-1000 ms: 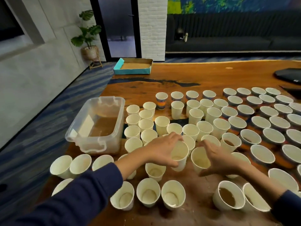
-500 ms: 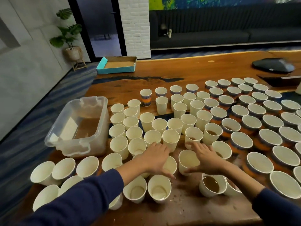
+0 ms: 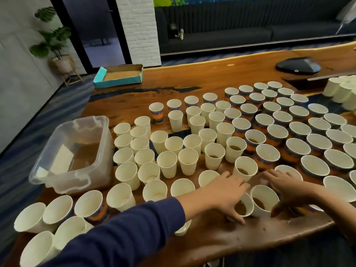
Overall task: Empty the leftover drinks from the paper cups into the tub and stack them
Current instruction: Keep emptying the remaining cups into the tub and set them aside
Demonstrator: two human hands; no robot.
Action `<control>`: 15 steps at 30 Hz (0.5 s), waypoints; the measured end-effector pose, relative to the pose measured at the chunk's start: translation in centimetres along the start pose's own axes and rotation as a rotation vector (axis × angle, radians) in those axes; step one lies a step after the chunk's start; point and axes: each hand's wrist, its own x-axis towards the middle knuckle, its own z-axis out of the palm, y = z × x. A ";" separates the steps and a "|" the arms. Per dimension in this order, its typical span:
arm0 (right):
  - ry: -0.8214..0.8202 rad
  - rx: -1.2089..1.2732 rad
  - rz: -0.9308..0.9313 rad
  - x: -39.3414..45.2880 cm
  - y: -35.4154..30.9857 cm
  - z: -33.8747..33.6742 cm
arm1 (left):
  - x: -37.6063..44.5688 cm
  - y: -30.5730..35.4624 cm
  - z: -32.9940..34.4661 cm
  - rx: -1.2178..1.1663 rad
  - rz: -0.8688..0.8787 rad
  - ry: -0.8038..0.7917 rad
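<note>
Left hand: the left hand (image 3: 224,191) lies low over the near edge of the surface (image 3: 192,78), fingers straight and spread, thumb reaching down beside a cup of brown drink (image 3: 243,206); it holds nothing that I can see.
Right hand: the right hand (image 3: 285,189) sits just to the right, fingers loosely fanned, fingertips near a second cup with drink (image 3: 264,199); whether it touches that cup I cannot tell.
Between the hands: the two filled cups stand side by side, touching or nearly so, both upright.
Paper cups: dozens of paper cups (image 3: 188,162) stand upright in rows across the surface, most white, some with an orange and blue band; several near the hands show brown liquid at the bottom.
Tub: a clear plastic tub (image 3: 57,180) stands at the left edge, brown liquid pooled inside, well apart from both hands.
Far right: a cluster of white cups (image 3: 341,91) sits at the right edge.
Beyond: a teal shallow box (image 3: 119,76) lies at the far end, and a dark rounded device (image 3: 297,63) rests further right.
Room: a potted plant (image 3: 55,41) stands by the wall.
</note>
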 end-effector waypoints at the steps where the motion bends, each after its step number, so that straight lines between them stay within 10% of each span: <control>1: -0.017 -0.028 0.010 0.0 0.2 0.7 | 0.3 0.2 0.2 0.020 -0.003 -0.021; 15: 0.171 0.078 0.014 0.4 0.1 1.5 | 0.0 0.8 1.9 -0.218 -0.145 -0.010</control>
